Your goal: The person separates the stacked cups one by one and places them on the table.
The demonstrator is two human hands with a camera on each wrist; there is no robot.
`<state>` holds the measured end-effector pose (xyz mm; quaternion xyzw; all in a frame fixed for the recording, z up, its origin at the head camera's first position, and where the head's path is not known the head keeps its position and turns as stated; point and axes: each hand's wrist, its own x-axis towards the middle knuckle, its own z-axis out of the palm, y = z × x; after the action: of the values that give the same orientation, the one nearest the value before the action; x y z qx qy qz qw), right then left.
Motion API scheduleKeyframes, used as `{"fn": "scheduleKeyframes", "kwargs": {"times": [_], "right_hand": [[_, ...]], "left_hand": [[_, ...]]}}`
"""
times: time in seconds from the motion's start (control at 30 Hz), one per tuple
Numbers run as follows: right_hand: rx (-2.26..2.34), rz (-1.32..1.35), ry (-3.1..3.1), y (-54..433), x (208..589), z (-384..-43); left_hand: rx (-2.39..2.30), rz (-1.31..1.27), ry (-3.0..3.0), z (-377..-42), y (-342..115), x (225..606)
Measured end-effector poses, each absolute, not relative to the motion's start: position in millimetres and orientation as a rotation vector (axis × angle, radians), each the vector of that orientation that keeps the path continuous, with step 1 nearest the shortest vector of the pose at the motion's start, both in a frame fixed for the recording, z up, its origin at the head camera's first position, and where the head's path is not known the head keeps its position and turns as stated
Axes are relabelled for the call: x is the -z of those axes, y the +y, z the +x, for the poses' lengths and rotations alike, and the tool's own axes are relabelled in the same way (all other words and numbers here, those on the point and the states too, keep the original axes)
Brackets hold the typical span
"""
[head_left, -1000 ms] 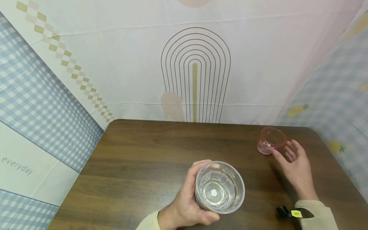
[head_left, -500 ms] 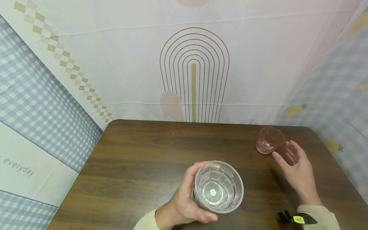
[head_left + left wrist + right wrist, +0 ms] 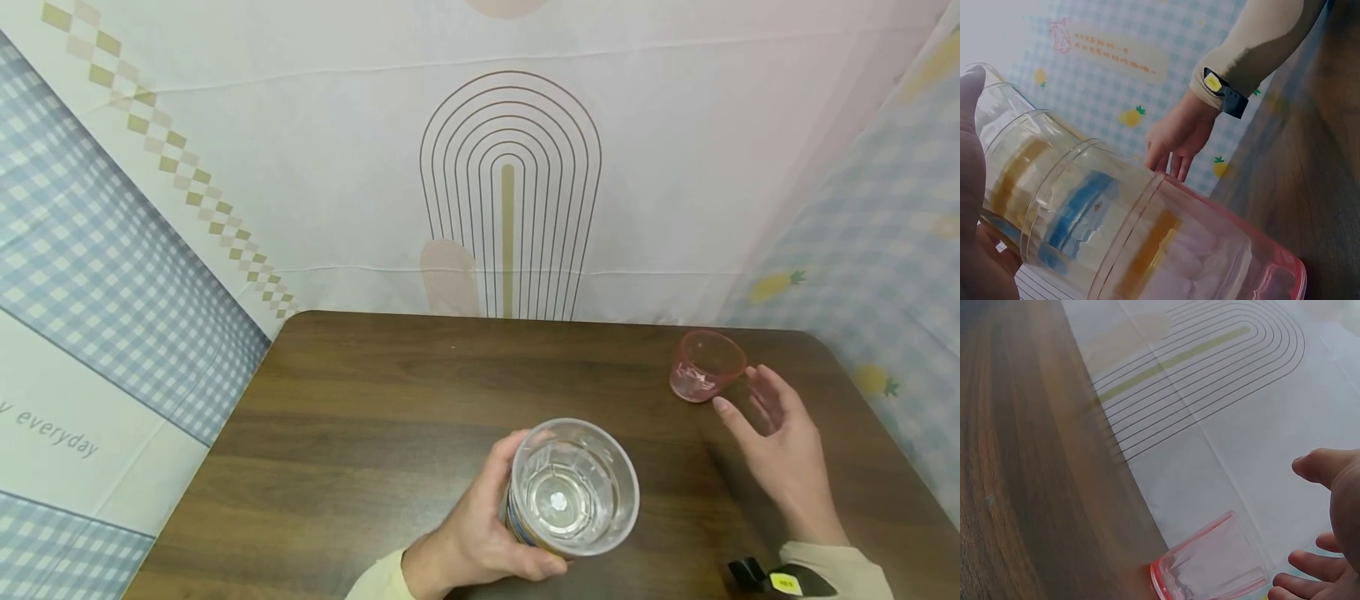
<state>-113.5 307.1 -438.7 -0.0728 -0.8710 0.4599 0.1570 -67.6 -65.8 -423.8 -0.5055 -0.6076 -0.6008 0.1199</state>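
Observation:
My left hand (image 3: 483, 521) grips a stack of nested clear plastic cups (image 3: 573, 492) over the front middle of the table. From above, the topmost rim faces up. Seen from the left wrist, the stack (image 3: 1079, 206) shows yellow, blue and orange bands, with a pink-tinted cup (image 3: 1210, 256) outermost at its base. Another pink clear cup (image 3: 693, 381) stands upright on the table at the back right. Beside it is my right hand (image 3: 783, 446), fingers spread and fingertips close to its side. The right wrist view has this pink cup (image 3: 1216, 562) just left of the relaxed fingers (image 3: 1313, 565).
A dark wood-grain table (image 3: 360, 400) lies beneath both hands. Its back edge meets a white patterned cloth (image 3: 337, 167). Checked blue cloth hangs along the left and right sides. A black wrist strap (image 3: 787, 581) is worn on the right sleeve.
My right hand has drawn back slightly toward me from the pink cup, its thumb no longer overlapping it. The left hand and its stack stay nearly where they were.

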Motion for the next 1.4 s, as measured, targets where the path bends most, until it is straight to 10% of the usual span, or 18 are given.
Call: {"fn": "scheduleKeyframes", "kwargs": {"times": [1.4], "right_hand": [[-1.318, 0.017, -2.381, 288, 424, -97]], "left_hand": [[1.776, -1.544, -1.768, -71, -63, 425]]}}
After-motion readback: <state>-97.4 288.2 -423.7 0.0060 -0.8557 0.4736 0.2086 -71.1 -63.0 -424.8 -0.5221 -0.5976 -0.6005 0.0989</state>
